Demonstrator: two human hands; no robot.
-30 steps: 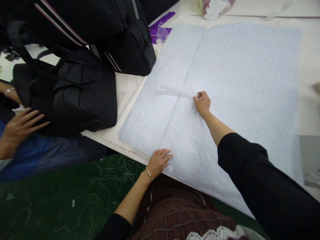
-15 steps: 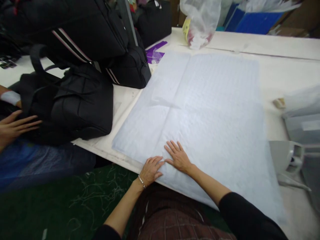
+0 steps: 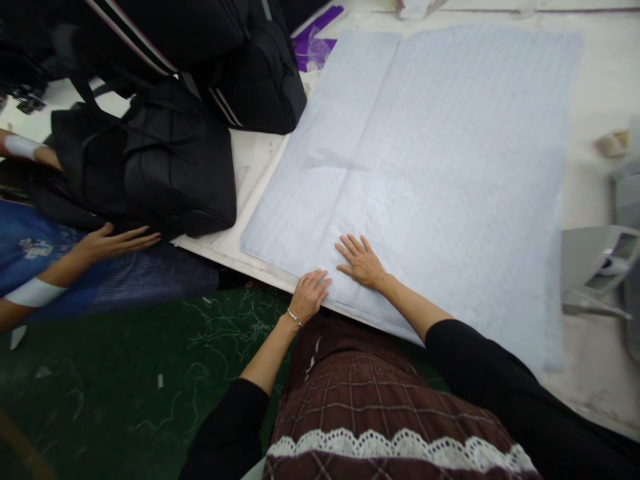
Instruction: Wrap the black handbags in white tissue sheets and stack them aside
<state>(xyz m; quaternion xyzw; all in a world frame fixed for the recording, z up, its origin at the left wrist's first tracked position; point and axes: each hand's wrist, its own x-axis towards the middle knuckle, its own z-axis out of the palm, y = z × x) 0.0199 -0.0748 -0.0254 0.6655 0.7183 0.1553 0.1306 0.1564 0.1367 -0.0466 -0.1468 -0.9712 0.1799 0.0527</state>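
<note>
Pale sheet (image 3: 460, 160): big and thin, spread on the white table (image 3: 595, 87) in front of the person. Its near edge lies along the table's edge.
Left hand (image 3: 309, 296): on the sheet's near edge, fingers a bit bent. The grip looks loose, and I see nothing pinched in it.
Right hand (image 3: 364, 262): just beside the left hand, a little farther in. It lies palm down with fingers spread wide. The grip has hold of nothing; it only rests on the sheet.
Flat part: this looks mostly done. The sheet is laid out, and most of it looks smooth.
Bumpy part: a small wrinkle (image 3: 333, 162) and a long line (image 3: 376, 101) show, so I think the smooth part is not all finished.
Bag side: a black bag (image 3: 175, 167) sits to the left, with another person's hand (image 3: 113, 245) at its bottom.
</note>
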